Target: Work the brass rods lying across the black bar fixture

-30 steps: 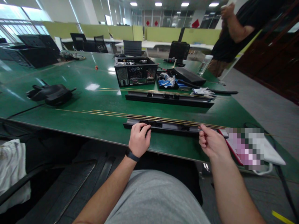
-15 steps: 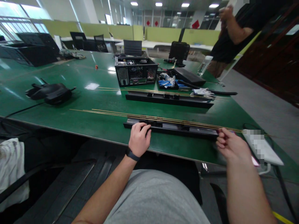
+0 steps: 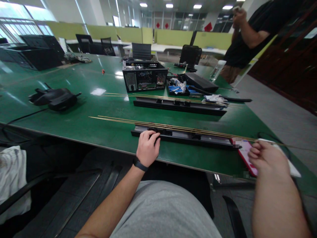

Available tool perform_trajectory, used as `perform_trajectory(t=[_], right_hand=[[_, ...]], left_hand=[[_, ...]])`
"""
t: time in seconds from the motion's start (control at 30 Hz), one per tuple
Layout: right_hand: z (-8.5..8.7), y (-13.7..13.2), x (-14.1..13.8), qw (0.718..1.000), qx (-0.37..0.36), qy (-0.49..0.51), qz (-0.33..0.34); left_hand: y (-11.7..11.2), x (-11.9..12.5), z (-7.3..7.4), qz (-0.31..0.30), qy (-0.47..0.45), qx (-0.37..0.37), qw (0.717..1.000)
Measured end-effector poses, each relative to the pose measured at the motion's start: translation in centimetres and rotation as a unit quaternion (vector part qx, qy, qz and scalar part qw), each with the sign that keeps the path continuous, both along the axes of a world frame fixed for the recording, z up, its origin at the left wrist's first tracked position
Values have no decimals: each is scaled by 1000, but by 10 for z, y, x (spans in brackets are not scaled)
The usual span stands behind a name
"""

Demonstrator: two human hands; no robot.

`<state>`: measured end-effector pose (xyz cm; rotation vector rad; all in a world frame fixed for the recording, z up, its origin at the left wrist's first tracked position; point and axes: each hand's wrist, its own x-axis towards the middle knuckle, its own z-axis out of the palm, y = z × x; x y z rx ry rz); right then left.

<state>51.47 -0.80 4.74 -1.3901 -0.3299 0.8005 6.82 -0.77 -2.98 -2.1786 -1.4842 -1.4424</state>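
Note:
A long black channel rail [image 3: 213, 141] lies near the table's front edge with several thin golden rods [image 3: 119, 120] lengthwise over it. My left hand [image 3: 148, 148], a dark band at its wrist, is closed on the rail's near edge at the left; its fingertips are partly hidden. Past the rail's right end, my right hand [image 3: 268, 157] has its fingers closed on one of the rods, which runs on to the right beyond it. A pink-red phone-like object [image 3: 244, 150] lies beneath and beside this hand.
Behind it is a second black rail [image 3: 178, 107], also with golden rods. Farther back stand an open computer case [image 3: 145, 77], a box of gloves [image 3: 177, 86] and a clear bottle [image 3: 218, 70]. A black device [image 3: 55, 98] sits left. Another person [image 3: 250, 36] stands at the right.
My right hand has moved right, drawing a golden rod along with it; that rod's left end has shifted right. More of the pink-red object shows. My left hand stays in place.

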Motion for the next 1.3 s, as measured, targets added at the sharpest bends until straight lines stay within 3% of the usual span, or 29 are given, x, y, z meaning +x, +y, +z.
perform_trajectory(t=[0.1,0.27,0.43,0.57,1.1,1.3], right_hand=[[-3,-2,-24,999,-24,28,11],[-3,-5,-81,992,-54,62,100],[1,-3,-133,989,-40,48,135],[1,0,-158,985,-32,37,166],[4,-3,-148,990,-30,45,129],[0,0,-157,983,-26,38,176]], left_hand=[[0,0,0,1,0,-6,1000],[0,1,1,0,4,4,1000],[0,1,0,1,3,-5,1000],[0,1,1,-1,4,2,1000],[0,1,2,-2,-2,-9,1000],[0,2,2,3,-2,-15,1000]])
